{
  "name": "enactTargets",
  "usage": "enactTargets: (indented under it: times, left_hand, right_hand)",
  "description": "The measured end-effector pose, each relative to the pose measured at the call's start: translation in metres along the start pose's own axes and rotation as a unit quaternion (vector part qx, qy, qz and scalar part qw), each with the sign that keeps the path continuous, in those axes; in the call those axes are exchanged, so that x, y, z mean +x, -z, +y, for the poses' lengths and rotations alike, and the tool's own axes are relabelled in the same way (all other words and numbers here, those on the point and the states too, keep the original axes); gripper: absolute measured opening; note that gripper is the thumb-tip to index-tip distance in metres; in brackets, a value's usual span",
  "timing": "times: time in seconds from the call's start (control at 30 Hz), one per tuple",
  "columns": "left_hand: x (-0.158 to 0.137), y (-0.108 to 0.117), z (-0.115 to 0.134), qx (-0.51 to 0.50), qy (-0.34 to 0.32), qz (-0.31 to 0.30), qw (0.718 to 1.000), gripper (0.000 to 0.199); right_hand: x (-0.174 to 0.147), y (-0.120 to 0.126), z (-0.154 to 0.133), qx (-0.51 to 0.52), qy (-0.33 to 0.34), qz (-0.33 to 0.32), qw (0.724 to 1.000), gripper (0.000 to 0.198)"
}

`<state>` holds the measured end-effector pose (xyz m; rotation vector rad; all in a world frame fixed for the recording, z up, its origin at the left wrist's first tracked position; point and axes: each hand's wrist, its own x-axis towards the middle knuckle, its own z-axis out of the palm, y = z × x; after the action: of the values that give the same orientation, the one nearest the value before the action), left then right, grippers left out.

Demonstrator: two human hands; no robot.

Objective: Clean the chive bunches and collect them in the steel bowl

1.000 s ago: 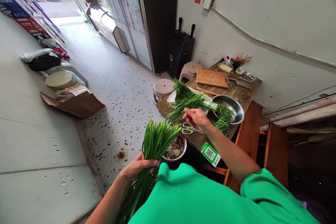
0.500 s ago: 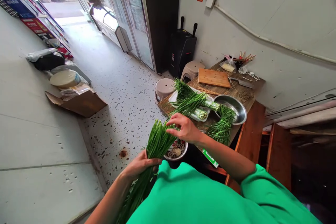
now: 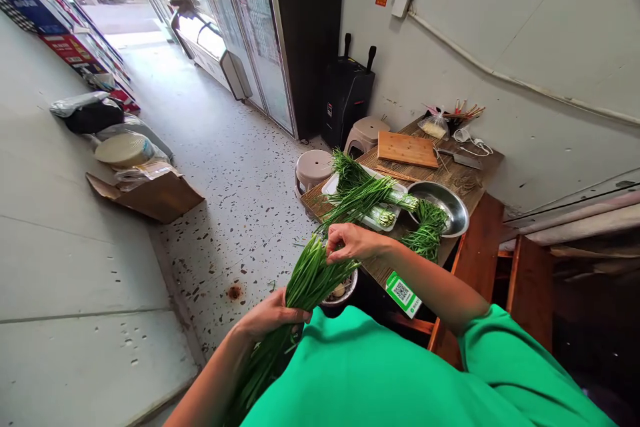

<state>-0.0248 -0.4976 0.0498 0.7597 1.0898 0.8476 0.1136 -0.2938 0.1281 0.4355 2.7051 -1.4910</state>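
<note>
My left hand (image 3: pixel 270 315) is wrapped round the middle of a bunch of garlic chives (image 3: pixel 307 280), whose long leaves hang down beside my green shirt. The pale cut ends fan out up and to the right. At those ends my right hand (image 3: pixel 350 241) is closed in a pinch on the chives; its fingertips are partly hidden. Beneath the bunch a round container (image 3: pixel 345 292) with scraps is partly covered. Taped bundles of chives (image 3: pixel 370 199) lie on a white tray (image 3: pixel 327 187) on the table. Loose chives (image 3: pixel 425 230) drape over the rim of a steel bowl (image 3: pixel 463 217).
The wooden table (image 3: pixel 453 177) also bears a cutting board (image 3: pixel 407 149) and a cleaver (image 3: pixel 467 159). Plastic stools (image 3: pixel 313 165) stand beside it. A green QR-code card (image 3: pixel 403 293) hangs at its near edge. Brown benches (image 3: pixel 473 253) are right; a cardboard box (image 3: pixel 155 195) is left.
My right hand has moved slightly down and its fingers have closed from a loose, parted curl into a pinch. The chive ends have spread to the right, and the QR-code card shows more.
</note>
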Motion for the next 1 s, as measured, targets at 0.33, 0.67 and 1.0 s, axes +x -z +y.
enactTargets:
  times: [0.33, 0.67, 1.0]
  left_hand:
    - [-0.001, 0.006, -0.009, -0.045, -0.003, -0.039, 0.998, 0.026]
    - [-0.001, -0.01, 0.005, 0.013, -0.019, 0.079, 0.997, 0.027]
    - [0.0, -0.012, 0.003, -0.01, -0.027, 0.072, 0.997, 0.028]
  right_hand:
    - [-0.017, 0.012, -0.004, 0.208, -0.087, 0.069, 0.972, 0.033]
    - [-0.014, -0.012, -0.023, -0.246, 0.152, 0.188, 0.939, 0.017]
    - [-0.016, -0.013, -0.018, -0.273, 0.095, 0.144, 0.946, 0.006]
